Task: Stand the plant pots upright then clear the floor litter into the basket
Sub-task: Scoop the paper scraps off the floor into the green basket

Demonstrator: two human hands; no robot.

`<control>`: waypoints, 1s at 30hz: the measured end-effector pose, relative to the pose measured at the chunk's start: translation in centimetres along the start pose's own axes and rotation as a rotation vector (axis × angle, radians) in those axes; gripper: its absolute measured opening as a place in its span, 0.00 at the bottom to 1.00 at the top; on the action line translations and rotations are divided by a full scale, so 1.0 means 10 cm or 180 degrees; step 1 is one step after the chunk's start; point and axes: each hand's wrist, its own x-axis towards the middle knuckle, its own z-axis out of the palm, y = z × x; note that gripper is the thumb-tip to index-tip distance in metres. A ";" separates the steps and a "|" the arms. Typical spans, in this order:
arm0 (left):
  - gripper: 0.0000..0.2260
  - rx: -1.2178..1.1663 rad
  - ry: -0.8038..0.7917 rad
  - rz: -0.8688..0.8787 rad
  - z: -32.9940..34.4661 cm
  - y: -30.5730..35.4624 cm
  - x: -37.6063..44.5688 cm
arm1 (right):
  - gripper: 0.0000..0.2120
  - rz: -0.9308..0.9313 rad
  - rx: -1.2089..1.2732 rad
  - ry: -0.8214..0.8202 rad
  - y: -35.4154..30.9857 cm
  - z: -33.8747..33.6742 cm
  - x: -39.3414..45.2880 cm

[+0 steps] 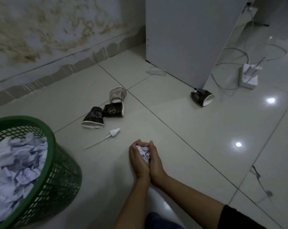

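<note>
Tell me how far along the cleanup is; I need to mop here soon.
Done: the green basket already holds much crumpled paper. In hand: both hands, left and right, cup another paper wad. Left on the floor: four paper cups, three clustered and one by the cabinet, a spray nozzle and a clear bottle. No plant pots are in view.

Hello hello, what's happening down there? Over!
Both hands, left and right, cupped around crumpled white paper. Green plastic mesh basket left, nearly full. Four paper cups still down. Path clear.
</note>
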 end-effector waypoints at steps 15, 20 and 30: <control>0.20 0.0229 0.0576 -0.0212 0.32 0.71 -0.13 | 0.26 0.0044 -0.0582 -0.0162 -0.90 0.25 0.01; 0.20 -0.0082 0.0736 -0.0166 0.43 1.18 -0.15 | 0.36 0.0014 -0.0392 -0.0067 -1.29 0.50 0.05; 0.17 -0.0142 0.1222 0.1172 -0.03 2.55 -0.30 | 0.36 -0.0803 -0.0317 -0.1059 -2.07 1.65 -0.27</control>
